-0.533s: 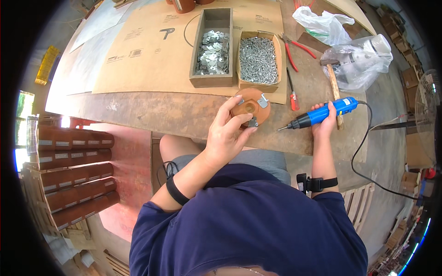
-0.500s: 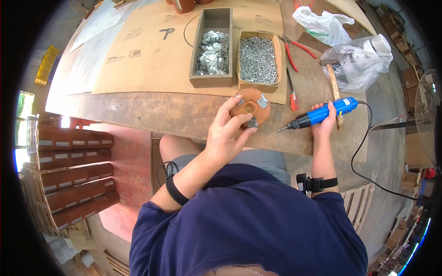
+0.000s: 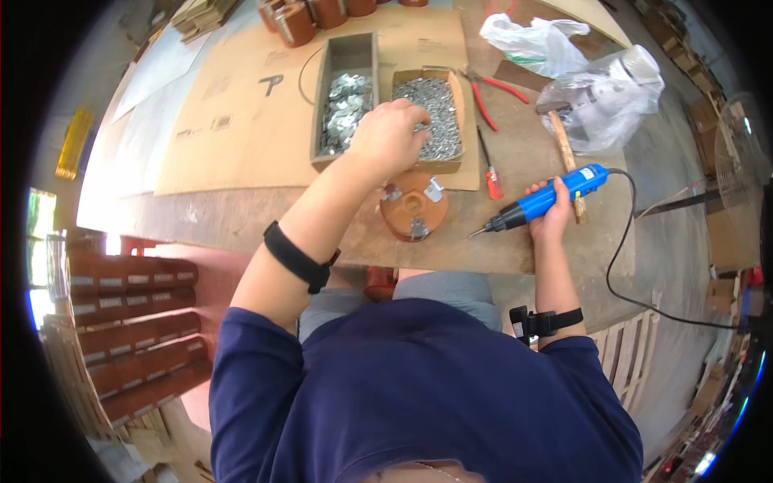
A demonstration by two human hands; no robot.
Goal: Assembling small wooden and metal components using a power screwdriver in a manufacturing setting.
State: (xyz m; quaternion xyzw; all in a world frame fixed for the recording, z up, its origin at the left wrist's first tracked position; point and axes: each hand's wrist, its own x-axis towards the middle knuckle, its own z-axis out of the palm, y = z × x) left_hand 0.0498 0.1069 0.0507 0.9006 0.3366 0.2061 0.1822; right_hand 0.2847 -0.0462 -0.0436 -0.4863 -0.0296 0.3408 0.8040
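Close to the body, a brown round disc (image 3: 413,208) lies on the table (image 3: 185,213) by its front edge, with three small metal clips (image 3: 435,190) spaced around its rim and a round hub in its middle. Just right of it, the right hand (image 3: 550,213) has its fingers wrapped around a blue power screwdriver (image 3: 555,197), thumb along the top. The tool's tip points left toward the disc – near it, not touching – and a black cord (image 3: 624,270) curves down from the back end.

A little farther off, the left hand (image 3: 392,138) is over the near left part of a cardboard box (image 3: 444,167) full of screws (image 3: 435,109). Its fingers are bent down at the screws; whether they pinch one, I cannot tell. Left of that box stands a long wooden box (image 3: 368,50) holding a heap of metal clips, partly behind the hand.

To the right of the screws lie a red-handled screwdriver (image 3: 493,183), a wooden-handled hammer (image 3: 561,138) and, farther back, open red pliers (image 3: 483,101). Beyond the hammer is a bottle in clear plastic (image 3: 620,92), and past the pliers a white plastic bag (image 3: 535,40). Brown cylinders (image 3: 295,24) stand at the far end.
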